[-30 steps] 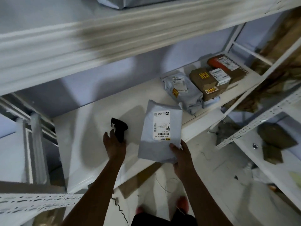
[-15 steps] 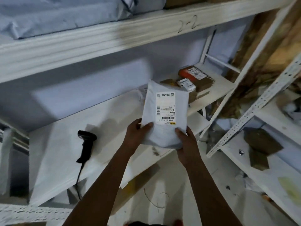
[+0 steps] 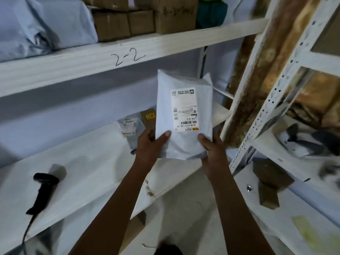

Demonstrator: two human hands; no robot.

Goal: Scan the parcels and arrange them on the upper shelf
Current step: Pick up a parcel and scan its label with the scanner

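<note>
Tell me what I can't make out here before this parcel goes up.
Head view:
Fine print of the label on the white parcel: too small.
The brown box on the lower shelf: partly hidden behind the white parcel.
The cardboard boxes on the upper shelf: cut off by the top edge, free room unclear.

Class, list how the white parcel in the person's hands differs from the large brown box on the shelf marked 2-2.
The white parcel is a soft, wrinkled bag; the brown box is stiff cardboard. The parcel is held up by the left hand and right hand; the box stands on the upper shelf. The parcel bears a printed barcode label; the box has handwriting. Both are rectangular.
</note>
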